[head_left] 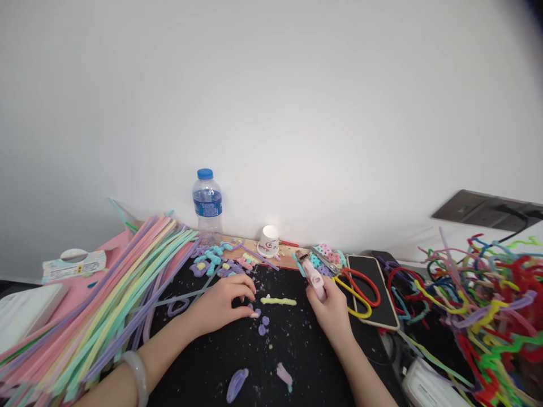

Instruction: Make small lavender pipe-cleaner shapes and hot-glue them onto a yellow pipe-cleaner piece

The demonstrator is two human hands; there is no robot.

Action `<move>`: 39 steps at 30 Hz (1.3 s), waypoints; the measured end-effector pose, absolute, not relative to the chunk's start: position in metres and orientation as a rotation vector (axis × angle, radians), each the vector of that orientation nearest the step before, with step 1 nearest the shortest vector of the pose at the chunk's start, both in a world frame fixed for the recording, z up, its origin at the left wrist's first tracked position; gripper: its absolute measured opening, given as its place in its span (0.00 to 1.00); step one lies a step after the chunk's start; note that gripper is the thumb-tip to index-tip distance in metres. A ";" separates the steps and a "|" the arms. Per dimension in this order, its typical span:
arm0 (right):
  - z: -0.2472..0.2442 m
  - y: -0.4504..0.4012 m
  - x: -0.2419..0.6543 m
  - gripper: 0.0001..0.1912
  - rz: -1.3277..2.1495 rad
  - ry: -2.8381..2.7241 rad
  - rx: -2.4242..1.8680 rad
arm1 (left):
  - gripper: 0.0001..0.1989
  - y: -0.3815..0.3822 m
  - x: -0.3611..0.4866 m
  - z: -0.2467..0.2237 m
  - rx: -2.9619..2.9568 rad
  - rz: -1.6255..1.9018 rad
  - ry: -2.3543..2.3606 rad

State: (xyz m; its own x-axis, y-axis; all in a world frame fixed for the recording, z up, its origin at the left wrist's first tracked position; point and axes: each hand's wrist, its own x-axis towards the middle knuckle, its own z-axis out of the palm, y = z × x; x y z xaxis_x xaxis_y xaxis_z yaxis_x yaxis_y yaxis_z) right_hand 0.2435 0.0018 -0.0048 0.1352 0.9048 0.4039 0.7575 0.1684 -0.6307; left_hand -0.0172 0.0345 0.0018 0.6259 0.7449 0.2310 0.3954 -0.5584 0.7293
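My right hand (328,311) is wrapped around a pink hot glue gun (314,277), its dark-stained nozzle pointing up and away from me. My left hand (227,302) hovers over the black table, thumb and fingers curved but apart. Just beside its thumb are small purple fuzzy pieces (263,325). A short pale yellow pipe cleaner piece (278,301) lies between the two hands. Closer to me are a purple fuzzy loop (237,385) and a pale pink piece (284,375) with a teal tip.
A bundle of pastel pipe cleaners (114,294) spreads on the left. Behind stand a water bottle (207,203) and a paper cup (268,241), near finished fuzzy shapes (212,260). Scissors (360,294) rest by a phone (375,294). Tangled pipe cleaners (487,311) fill the right.
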 end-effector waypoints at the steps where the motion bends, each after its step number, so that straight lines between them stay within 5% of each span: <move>1: -0.005 0.002 0.243 0.11 0.233 -1.654 -1.607 | 0.06 0.035 -0.018 0.002 2.224 0.694 0.876; 39: -0.002 0.001 0.240 0.10 0.286 -1.664 -1.626 | 0.07 0.031 0.012 -0.004 2.287 0.856 0.998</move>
State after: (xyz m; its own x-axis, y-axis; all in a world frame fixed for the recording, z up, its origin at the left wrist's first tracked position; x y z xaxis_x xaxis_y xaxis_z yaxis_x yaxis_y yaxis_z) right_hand 0.2401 0.0013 -0.0019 0.1188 0.9237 0.3643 0.7488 0.1576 -0.6438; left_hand 0.0120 0.0314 -0.0037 0.5342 0.7718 0.3449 0.4583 -0.6072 0.6490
